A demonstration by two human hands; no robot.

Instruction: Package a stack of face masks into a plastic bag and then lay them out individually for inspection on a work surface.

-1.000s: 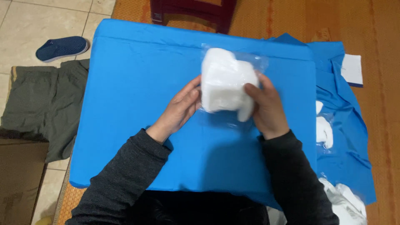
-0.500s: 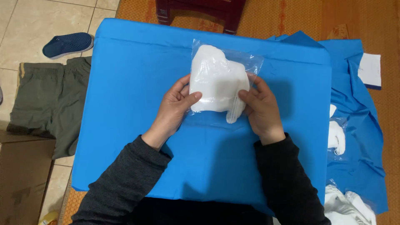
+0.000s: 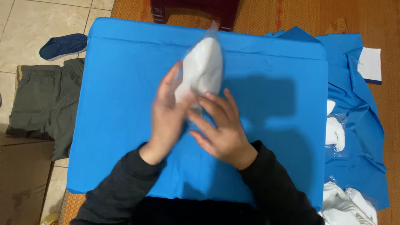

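A clear plastic bag with folded white cloth inside (image 3: 202,66) is lifted on edge above a table covered in blue cloth (image 3: 271,100). My left hand (image 3: 166,114) grips the bag's lower left side, blurred by motion. My right hand (image 3: 221,127) lies just below the bag with its fingers spread, the fingertips touching the bag's bottom end. Both arms wear dark sleeves.
More blue fabric (image 3: 358,125) hangs at the right with bagged white cloth (image 3: 335,133) on it and a white pile (image 3: 346,206) below. A white paper (image 3: 370,62) lies at upper right. Olive clothing (image 3: 46,104), a blue shoe (image 3: 62,46) and a cardboard box (image 3: 23,175) sit left. A dark stool (image 3: 191,10) stands beyond.
The bag lay flat on the blue cloth between both hands; now it is lifted and turned on edge, and my right hand has opened beneath it.
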